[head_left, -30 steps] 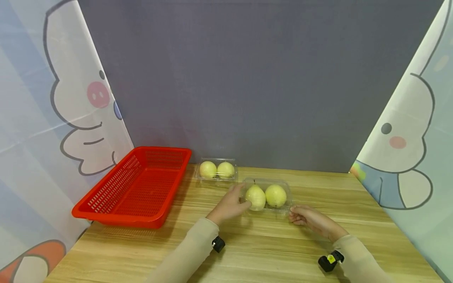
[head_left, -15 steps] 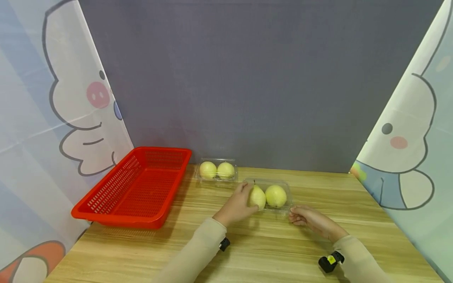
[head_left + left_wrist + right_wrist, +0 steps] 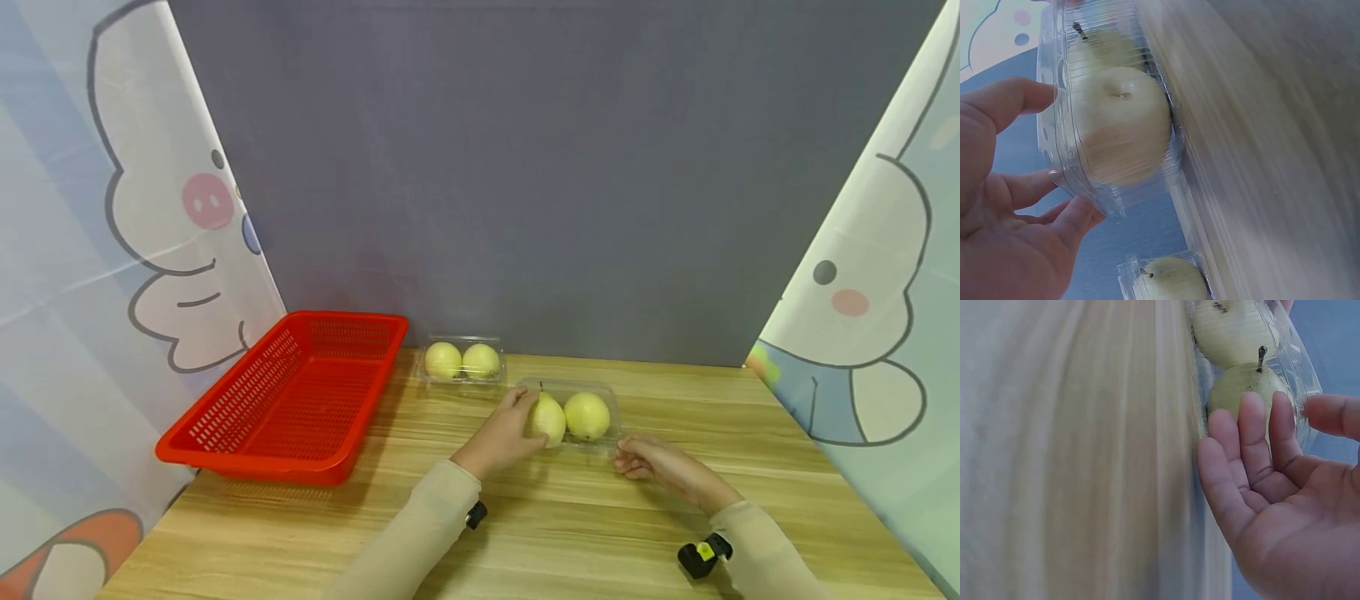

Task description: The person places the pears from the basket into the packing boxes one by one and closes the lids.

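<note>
While both hands bracket the clear clamshell box (image 3: 572, 414), it sits flat on the wooden table (image 3: 525, 533) with two pale pears (image 3: 587, 416) sealed inside.

Left hand (image 3: 501, 435): thumb and fingers curled round the box's left end, seen wrapping the corner in the left wrist view. Clamped on the box.

Right hand (image 3: 654, 462): fingers straight, tips laid against the box's near right edge; the thumb stands apart from the plastic in the right wrist view. Not closed on anything, apparently steadying.

Judgement: opposing ends are taken because the thin shell would flex or tip from one side.

Beyond the left grip: second clamshell with pears (image 3: 461, 361). Further left of it: red mesh basket (image 3: 285, 400).
</note>
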`<state>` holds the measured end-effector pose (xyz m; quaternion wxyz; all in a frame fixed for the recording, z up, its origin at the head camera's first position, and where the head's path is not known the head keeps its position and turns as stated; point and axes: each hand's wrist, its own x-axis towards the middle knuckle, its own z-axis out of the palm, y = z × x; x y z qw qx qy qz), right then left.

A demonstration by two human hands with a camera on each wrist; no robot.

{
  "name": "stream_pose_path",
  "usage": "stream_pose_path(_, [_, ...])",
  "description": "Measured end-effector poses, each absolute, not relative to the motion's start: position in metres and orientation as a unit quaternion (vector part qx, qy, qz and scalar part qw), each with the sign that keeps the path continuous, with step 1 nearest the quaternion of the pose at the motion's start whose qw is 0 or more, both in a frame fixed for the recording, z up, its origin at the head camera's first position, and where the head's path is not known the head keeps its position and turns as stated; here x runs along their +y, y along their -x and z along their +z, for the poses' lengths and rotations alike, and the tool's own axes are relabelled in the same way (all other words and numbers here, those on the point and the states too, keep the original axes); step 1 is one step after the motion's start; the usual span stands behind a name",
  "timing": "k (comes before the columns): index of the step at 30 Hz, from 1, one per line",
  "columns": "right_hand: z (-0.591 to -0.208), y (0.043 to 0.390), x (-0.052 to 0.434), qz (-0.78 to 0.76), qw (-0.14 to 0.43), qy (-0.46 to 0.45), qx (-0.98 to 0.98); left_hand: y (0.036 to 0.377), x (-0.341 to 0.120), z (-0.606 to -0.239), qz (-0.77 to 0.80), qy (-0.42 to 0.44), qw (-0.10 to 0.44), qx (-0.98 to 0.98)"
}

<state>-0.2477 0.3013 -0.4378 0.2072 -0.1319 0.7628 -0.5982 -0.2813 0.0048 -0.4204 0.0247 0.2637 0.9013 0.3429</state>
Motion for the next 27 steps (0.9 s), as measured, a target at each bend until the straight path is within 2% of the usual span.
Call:
stream_pose_path(11, [-0.432, 0.243, 0.303, -0.547, 0.137, 0.093, 0.821, 0.282, 0.002, -0.419, 0.33, -0.266, 0.017, 0.906])
stream_pose_path(23, [-0.41, 0.244, 0.312, -0.483, 0.046, 0.139, 0.863, 0.283, 0.003, -0.418, 0.321, -0.264, 0.012, 0.909])
stream_pose_path(27, [-0.407, 0.244, 0.306, -0.435, -0.002, 0.149, 0.888, 0.283, 0.003, -0.417, 0.321, -0.266, 0.012, 0.909])
